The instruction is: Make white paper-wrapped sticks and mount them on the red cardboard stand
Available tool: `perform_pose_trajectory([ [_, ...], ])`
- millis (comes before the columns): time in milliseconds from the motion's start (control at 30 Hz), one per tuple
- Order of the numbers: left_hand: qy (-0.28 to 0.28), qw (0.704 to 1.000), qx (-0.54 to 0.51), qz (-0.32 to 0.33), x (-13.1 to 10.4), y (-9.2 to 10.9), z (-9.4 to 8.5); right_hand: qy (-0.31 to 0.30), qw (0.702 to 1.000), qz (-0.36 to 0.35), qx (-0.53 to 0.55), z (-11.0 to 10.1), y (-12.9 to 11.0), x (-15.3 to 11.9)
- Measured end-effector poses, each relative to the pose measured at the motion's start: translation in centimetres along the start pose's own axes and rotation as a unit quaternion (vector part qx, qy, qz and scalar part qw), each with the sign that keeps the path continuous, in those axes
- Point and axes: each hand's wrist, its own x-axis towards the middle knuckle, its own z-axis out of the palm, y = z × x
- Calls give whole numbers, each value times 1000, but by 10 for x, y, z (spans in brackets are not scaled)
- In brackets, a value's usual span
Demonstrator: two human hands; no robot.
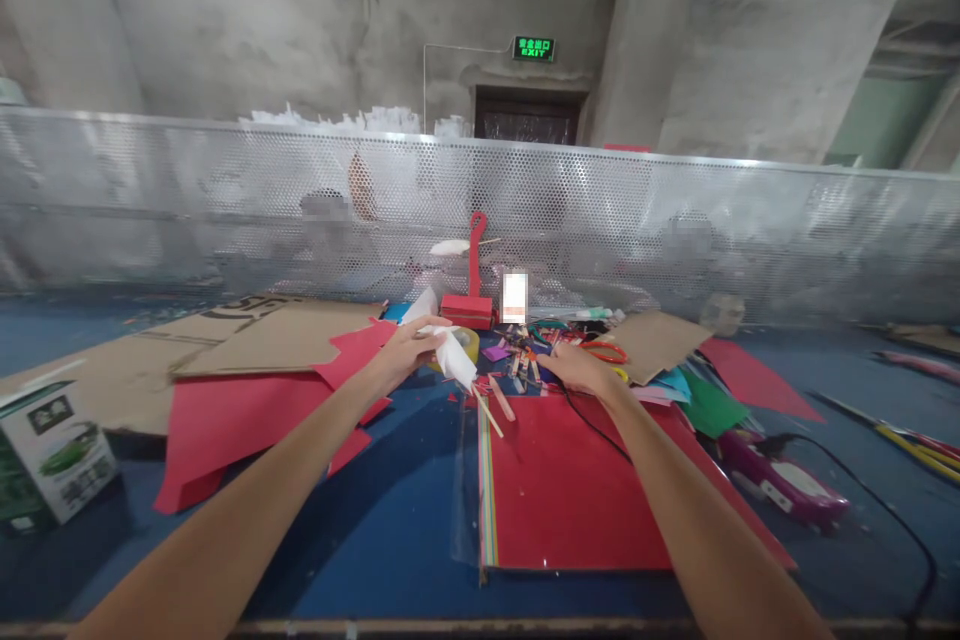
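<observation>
My left hand (411,352) is closed on a white paper piece (457,365), whose loose part hangs down to the right. A thin wooden stick (489,412) sticks out of its lower end over the red sheets. Behind the paper lies a roll of yellowish tape (468,344). My right hand (574,365) is at the right side of a pile of small clothespins (521,370), its fingers curled. What the fingers hold, if anything, is hidden. A black cord (592,420) runs from under that hand along the forearm. Red-handled scissors (604,352) lie just behind it.
A stack of red sheets (577,490) lies in front. Cardboard (262,340) and red paper (240,420) are left, beside a carton (60,450). A red box (466,310) with a curled strip stands before the perforated metal screen (420,190). A purple device (784,485) lies right.
</observation>
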Motion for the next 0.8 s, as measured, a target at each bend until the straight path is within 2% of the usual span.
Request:
perform_pose_trajectory([
  [167,18,1000,8,-1,5,-8,-9,27,999,-13,42,-3,3,3],
  [233,22,1000,8,4,7,-11,-12,36,990,-49,131,-4,0,-1],
  [300,24,1000,8,5,8,-12,-13,23,948,-115,296,-5,-8,-9],
  [367,27,1000,10,1,8,-11,-13,-8,880,-171,442,-6,-18,-17],
  [400,28,1000,12,-3,7,-10,-12,-16,857,-191,479,-6,-23,-21],
  [467,32,999,17,-8,6,-8,-9,-24,836,-222,501,-7,-32,-27],
  [500,34,999,21,-11,5,-7,-7,-23,838,-233,493,-7,-35,-28],
  [567,41,999,30,-15,2,-4,-4,-10,862,-241,445,-7,-40,-30],
  [700,57,997,46,-24,-1,0,0,65,915,-244,315,-7,-44,-32],
  [800,76,995,55,-25,-1,0,1,108,928,-257,248,-6,-46,-32],
])
